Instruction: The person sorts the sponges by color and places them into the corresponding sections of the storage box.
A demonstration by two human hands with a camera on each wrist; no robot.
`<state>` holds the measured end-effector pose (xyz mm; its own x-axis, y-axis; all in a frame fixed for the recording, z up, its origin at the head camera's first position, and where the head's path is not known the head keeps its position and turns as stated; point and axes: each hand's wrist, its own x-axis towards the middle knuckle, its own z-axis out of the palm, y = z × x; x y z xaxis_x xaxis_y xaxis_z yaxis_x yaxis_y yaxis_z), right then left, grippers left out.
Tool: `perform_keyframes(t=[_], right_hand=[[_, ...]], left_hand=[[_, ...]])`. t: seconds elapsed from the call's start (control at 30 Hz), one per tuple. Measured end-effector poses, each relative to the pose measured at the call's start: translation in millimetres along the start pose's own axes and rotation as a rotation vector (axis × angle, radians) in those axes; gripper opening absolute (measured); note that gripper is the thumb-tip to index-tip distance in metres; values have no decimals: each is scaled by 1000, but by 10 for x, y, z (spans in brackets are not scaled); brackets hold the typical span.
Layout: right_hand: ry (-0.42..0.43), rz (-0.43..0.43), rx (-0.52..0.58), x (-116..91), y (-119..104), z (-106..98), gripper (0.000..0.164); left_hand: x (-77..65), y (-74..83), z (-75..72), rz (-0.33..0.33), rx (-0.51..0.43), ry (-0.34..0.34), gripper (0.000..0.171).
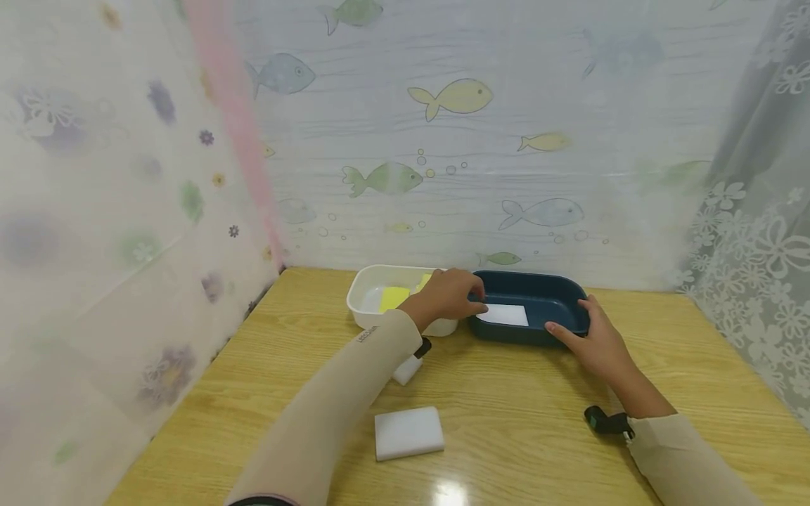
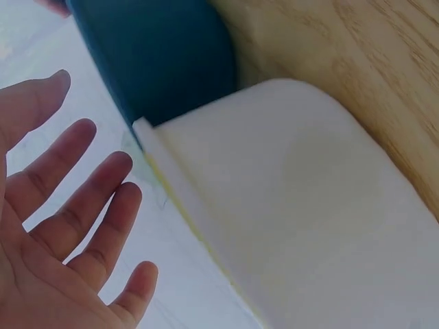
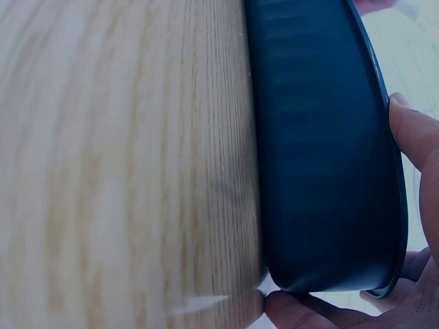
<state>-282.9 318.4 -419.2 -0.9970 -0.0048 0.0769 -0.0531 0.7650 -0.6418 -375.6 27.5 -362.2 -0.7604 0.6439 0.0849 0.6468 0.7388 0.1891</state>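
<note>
A dark blue plastic bin stands at the back of the table, with a white rectangular block lying inside at its left. My right hand grips the bin's right end, thumb over the front rim and fingers round the side wall. Directly left stands a white bin holding yellow pieces. Above where the two bins meet is my left hand, its fingers loosely bent and spread. In the left wrist view nothing lies in the left palm.
A white foam block lies on the wooden table in front. Another white block is partly hidden by the left forearm. Behind the bins hangs a fish-print curtain.
</note>
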Motion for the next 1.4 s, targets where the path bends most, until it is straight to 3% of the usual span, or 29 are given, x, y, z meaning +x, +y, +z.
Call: perform_keyframes(t=[0.27,0.43,0.7,0.87,1.03,1.17,1.4], right_hand=[[2,-5,-6,11,-14,-29,105],[1,5,0,19,-22,-49,105],[-1,11,6,29,0,-52,107],[-3,9,5,31,-2,-32,107],[-2,11,10,12,-4,-25,106],[5,9,7,13,1,-17,107],[2,5,3,12,21,8,105]], left_hand=[[-228,-137,-205,19,-87,57,21],[-401,-283,-284,50,-133,137,17],[-779,-455,-389,26,-159,217,24],[-1027,-567,-383,38,-201,292,23],[-1250,-653,-335,59,-254,315,20],[-1391,-703,-305,21,-281,341,16],[-1509,-751,-243,-57,-358,281,18]])
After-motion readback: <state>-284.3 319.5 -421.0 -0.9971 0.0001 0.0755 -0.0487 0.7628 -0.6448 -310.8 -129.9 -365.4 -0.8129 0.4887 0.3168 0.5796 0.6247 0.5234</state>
